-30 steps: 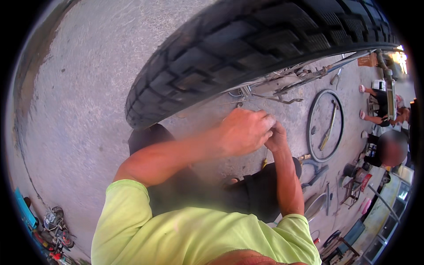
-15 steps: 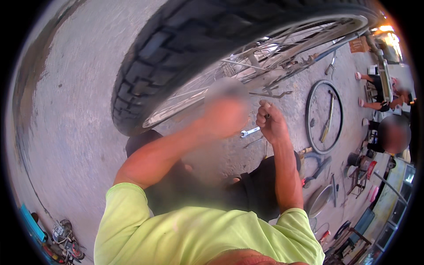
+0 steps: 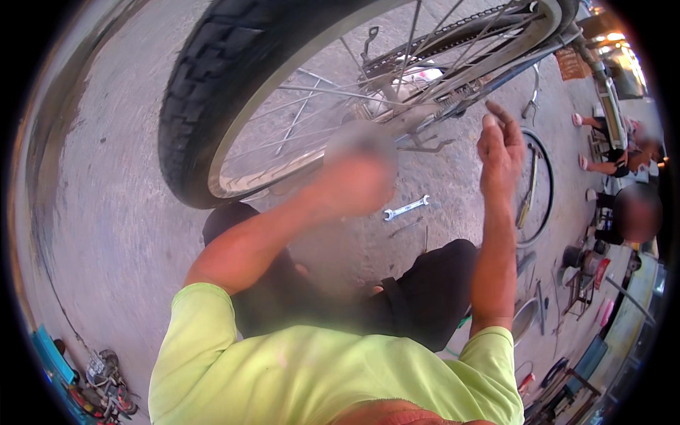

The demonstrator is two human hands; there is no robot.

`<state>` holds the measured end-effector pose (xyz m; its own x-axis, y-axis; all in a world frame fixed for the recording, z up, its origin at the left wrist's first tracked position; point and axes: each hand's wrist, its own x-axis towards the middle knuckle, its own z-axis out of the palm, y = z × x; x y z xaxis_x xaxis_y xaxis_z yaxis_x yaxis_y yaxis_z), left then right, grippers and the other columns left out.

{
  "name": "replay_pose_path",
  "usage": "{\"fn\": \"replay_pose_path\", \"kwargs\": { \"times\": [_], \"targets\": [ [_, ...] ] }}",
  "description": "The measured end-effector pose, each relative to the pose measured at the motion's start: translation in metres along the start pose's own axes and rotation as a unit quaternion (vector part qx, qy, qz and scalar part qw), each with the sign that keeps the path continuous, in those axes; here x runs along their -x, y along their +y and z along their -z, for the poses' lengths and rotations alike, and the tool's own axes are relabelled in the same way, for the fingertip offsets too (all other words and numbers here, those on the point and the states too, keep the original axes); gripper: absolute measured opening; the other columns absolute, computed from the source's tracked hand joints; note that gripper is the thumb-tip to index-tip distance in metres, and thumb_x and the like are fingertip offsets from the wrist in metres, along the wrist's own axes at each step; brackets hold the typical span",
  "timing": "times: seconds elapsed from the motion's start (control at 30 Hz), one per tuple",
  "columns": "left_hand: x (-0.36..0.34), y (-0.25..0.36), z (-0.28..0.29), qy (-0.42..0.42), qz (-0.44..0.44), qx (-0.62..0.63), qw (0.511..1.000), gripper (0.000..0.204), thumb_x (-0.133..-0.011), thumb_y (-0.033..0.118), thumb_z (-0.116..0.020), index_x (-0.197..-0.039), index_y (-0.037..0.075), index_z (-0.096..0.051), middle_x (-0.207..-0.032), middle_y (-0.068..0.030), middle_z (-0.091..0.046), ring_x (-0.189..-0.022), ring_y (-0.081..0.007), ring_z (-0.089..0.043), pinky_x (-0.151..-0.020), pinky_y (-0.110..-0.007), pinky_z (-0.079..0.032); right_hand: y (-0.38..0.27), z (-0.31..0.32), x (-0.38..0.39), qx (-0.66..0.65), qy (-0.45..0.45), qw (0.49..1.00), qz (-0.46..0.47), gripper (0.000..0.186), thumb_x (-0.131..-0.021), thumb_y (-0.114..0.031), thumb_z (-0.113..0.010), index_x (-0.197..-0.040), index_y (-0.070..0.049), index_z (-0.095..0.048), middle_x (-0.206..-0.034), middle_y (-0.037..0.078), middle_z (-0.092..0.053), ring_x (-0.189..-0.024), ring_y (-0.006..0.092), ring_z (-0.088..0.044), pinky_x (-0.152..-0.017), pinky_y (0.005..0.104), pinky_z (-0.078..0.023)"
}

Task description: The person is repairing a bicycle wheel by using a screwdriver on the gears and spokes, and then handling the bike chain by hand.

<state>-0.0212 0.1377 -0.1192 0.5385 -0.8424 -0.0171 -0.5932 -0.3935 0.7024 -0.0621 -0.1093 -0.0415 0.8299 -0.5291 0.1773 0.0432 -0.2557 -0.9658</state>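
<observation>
A bicycle wheel with a knobby black tyre (image 3: 191,113), metal rim and spokes fills the upper middle, with chain (image 3: 446,35) and frame parts behind it. My left hand (image 3: 358,184) is by the lower rim; a blur hides its fingers. My right hand (image 3: 500,149) is raised at the wheel's right, below a frame tube, index and middle fingers extended; I see nothing held in it. A double open-ended wrench (image 3: 406,207) lies on the floor between my hands.
A loose tyre (image 3: 544,212) with a long tool (image 3: 528,202) inside lies right. Two people (image 3: 605,167) (image 3: 613,216) are at the far right, near an orange crate (image 3: 570,65), stools and a metal basin (image 3: 523,319). Motorcycle parts (image 3: 106,375) stand at lower left.
My right hand has parted from my left, moving up and right, its fingers extending. The wheel shows more of its spokes, its tyre shifted leftward. The wrench has come fully into view.
</observation>
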Motion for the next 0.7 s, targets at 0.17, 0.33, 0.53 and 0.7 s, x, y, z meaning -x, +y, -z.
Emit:
{"fn": "replay_pose_path", "kwargs": {
  "times": [0.17,0.33,0.53,0.7],
  "targets": [
    [0.006,0.026,0.011,-0.062,-0.051,0.020,0.997,0.032,-0.085,0.025,-0.066,-0.112,0.008,-0.067,-0.103,-0.0171,-0.068,-0.093,-0.0383,-0.067,-0.082,-0.048,-0.054,-0.005,0.003,-0.030,0.131,-0.026,0.989,0.060,0.031,-0.099,-0.016,-0.061,-0.128,-0.004,-0.061,-0.069,-0.009,-0.041,-0.057,0.0005,-0.032,-0.050,0.0196,-0.023],
    [0.006,0.020,0.009,-0.068,-0.060,-0.004,0.996,0.025,-0.084,0.021,-0.063,-0.103,0.004,-0.065,-0.100,-0.0185,-0.067,-0.092,-0.0394,-0.066,-0.078,-0.050,-0.054,0.008,-0.001,-0.036,0.019,-0.082,0.996,0.033,0.031,-0.103,-0.015,-0.055,-0.130,-0.002,-0.058,-0.069,-0.008,-0.040,-0.057,0.0008,-0.033,-0.050,0.0200,-0.024],
    [-0.002,-0.010,-0.054,-0.070,-0.103,0.096,0.988,0.019,-0.083,0.016,-0.063,-0.097,0.003,-0.063,-0.096,-0.0204,-0.065,-0.088,-0.0401,-0.066,-0.074,-0.051,-0.053,0.048,0.011,-0.041,0.033,-0.058,0.993,0.093,0.032,-0.104,-0.015,-0.050,-0.131,0.000,-0.055,-0.081,-0.002,-0.050,-0.065,0.0051,-0.041,-0.057,0.0225,-0.032],
    [0.003,0.009,-0.082,-0.088,-0.106,0.186,0.973,0.020,-0.084,0.016,-0.063,-0.100,0.003,-0.063,-0.095,-0.0196,-0.064,-0.088,-0.0395,-0.065,-0.075,-0.051,-0.052,0.062,0.006,-0.035,0.047,-0.001,0.993,0.112,0.031,-0.103,-0.017,-0.050,-0.130,-0.002,-0.052,-0.094,0.004,-0.053,-0.082,0.0130,-0.049,-0.070,0.0290,-0.042]
  ]
}}
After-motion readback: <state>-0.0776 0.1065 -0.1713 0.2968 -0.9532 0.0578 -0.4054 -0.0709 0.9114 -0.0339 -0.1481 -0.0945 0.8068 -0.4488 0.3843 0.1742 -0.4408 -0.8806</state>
